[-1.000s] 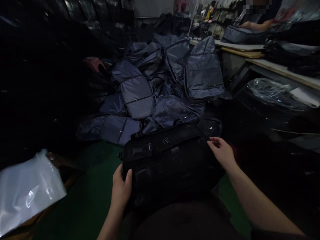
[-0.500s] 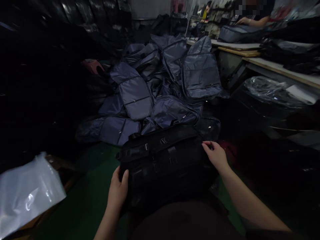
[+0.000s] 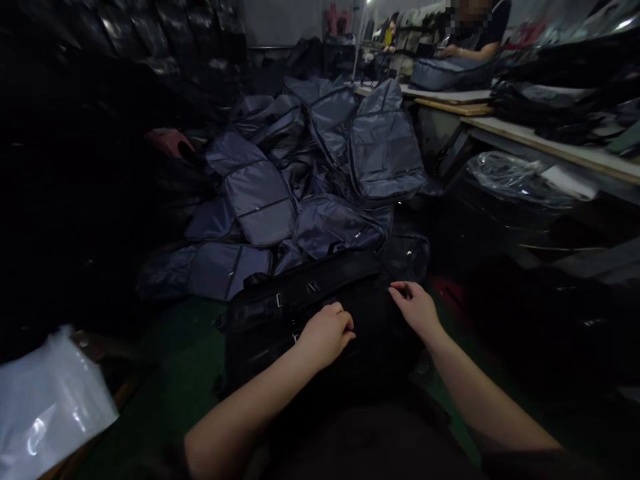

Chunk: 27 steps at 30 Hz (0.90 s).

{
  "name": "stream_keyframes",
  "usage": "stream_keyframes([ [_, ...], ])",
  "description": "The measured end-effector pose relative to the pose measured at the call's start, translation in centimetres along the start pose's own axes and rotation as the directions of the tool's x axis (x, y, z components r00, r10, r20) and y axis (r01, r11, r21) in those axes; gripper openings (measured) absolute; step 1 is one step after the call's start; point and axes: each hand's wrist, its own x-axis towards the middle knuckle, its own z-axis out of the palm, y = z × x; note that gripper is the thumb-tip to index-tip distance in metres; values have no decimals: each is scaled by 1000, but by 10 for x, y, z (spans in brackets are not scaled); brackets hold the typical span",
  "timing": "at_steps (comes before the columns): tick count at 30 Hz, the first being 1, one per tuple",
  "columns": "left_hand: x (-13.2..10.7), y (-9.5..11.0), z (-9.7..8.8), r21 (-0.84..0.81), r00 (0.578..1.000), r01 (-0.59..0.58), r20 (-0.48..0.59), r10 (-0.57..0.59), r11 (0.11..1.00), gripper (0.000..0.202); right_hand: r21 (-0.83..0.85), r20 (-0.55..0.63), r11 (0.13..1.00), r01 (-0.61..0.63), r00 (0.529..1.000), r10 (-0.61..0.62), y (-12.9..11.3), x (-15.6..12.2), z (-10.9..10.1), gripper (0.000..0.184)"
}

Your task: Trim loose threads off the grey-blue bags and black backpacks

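A black bag (image 3: 280, 313) with straps and buckles lies across my lap, its long side toward me. My left hand (image 3: 326, 335) rests on top of its middle, knuckles up and fingers curled under; what they hold, if anything, is hidden. My right hand (image 3: 416, 309) is at the bag's right end, fingers pinched together on the edge, perhaps on a zipper pull. The light is dim and details on the bag are hard to read.
A heap of grey-blue bags (image 3: 310, 180) covers the floor ahead. A clear plastic bag (image 3: 45, 407) lies at lower left. Work tables (image 3: 550, 147) run along the right; another person (image 3: 475, 40) handles a grey bag (image 3: 440, 70) there. The floor (image 3: 175, 373) is green.
My left hand has left the bag's left end and moved right onto the bag's middle. My right hand has stayed at the right end. The view has swung slightly right.
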Motion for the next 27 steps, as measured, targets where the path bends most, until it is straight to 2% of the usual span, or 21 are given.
stream_keyframes([
  [5,18,3,7,62,999,2,53,-5,998,5,18,1,1000,-2,1000,2,2,1,-1,30],
  [9,24,1,7,23,995,-40,94,38,999,3,47,24,999,-3,1000,1,4,5,-5,31],
  [11,25,-3,6,-27,992,-71,102,73,997,3,51,11,999,6,1000,-7,4,6,-12,34],
  [14,23,-10,5,-105,990,-98,88,107,990,3,-29,-26,999,43,999,-44,-1,1,-27,38],
  [17,21,-15,7,-172,991,-102,71,115,980,2,-106,64,989,103,993,-97,-14,-12,-42,35],
  [19,21,-17,9,-212,991,-101,67,118,972,1,-97,197,975,198,964,-176,-26,-23,-46,27],
  [22,19,-19,10,-264,992,-92,64,112,960,2,-71,385,931,357,871,-305,-42,-37,-42,18],
  [24,18,-20,10,-293,993,-80,60,101,953,3,-88,454,906,414,826,-334,-49,-43,-36,17],
  [27,15,-22,11,-332,996,-59,46,78,942,7,-124,495,884,451,800,-339,-55,-45,-28,17],
])
